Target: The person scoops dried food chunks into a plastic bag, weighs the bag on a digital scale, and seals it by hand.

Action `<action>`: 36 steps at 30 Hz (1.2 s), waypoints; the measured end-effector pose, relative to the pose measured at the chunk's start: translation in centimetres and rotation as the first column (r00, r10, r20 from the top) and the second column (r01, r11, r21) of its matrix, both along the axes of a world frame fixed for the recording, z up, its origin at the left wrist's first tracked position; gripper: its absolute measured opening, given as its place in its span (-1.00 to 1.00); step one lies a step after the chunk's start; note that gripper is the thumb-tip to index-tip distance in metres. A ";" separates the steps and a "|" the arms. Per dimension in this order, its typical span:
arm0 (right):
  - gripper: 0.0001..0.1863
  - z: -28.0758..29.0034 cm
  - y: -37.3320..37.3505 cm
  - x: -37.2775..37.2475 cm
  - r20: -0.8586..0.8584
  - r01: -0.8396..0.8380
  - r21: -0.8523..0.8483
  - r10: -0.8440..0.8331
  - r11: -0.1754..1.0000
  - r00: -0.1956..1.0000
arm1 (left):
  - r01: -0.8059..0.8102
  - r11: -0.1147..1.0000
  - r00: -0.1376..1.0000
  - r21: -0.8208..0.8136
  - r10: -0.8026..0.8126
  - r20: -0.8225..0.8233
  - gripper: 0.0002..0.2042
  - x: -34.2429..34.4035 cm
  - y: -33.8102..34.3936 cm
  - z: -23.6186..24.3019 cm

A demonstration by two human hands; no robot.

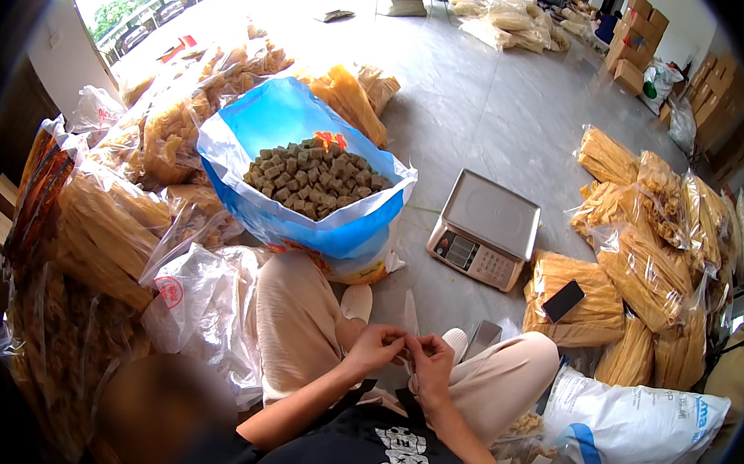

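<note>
Head view: two hands meet on a sliver of clear plastic film (pixel 410 312), low in the centre of the frame!

It's all fingertip work here: the left hand (pixel 376 349) and the right hand (pixel 432 362) come together, both pinching the film, its pale tip poking up between them; the exact fingertip contact is too small to tell. Underneath, beige trousers (pixel 294 330), knees spread wide. Up and left of centre gapes a blue-and-white bag (pixel 303 234), loaded with brownish cubes (pixel 315 176). Right of centre, a scale (pixel 491 213) sits on the grey floor (pixel 484 110). Farther right, a black phone (pixel 564 301) lies on a yellow bundle (pixel 585 329), with a white sack (pixel 634 427) slumped at lower right. Cardboard boxes (pixel 640 35) pile up in the upper right!
</note>
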State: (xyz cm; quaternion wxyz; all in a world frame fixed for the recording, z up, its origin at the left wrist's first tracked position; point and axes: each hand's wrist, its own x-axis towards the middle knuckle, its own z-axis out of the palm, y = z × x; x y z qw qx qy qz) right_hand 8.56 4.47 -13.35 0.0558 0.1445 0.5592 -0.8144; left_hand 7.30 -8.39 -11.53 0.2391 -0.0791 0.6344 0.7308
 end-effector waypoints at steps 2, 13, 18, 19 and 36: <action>-0.88 -0.3 0.0 -0.1 0.007 -0.008 -0.010 0.008 1.000 1.000 | -0.011 1.000 1.000 0.003 0.011 0.000 -0.81 0.0 -0.2 -0.2; -0.80 5.4 1.4 -0.9 -0.198 0.037 0.382 0.043 0.923 0.979 | -0.451 0.873 0.885 -0.187 0.409 -0.224 -0.93 -1.4 -3.3 0.0; -0.80 5.4 0.7 -1.1 -0.130 -0.119 0.552 0.226 0.825 0.965 | -0.390 0.920 0.912 0.030 0.391 -0.127 -0.90 -1.5 -0.7 1.2; -0.80 5.6 0.9 -1.2 -0.152 -0.100 0.576 0.226 0.811 0.962 | -0.328 0.944 0.931 0.033 0.329 -0.159 -0.89 -1.3 -0.2 1.2; -0.74 8.4 5.8 -3.5 -0.373 -0.048 0.557 0.302 0.829 0.877 | -0.237 0.748 0.865 -0.620 -0.129 -0.485 -0.86 -4.4 3.6 5.0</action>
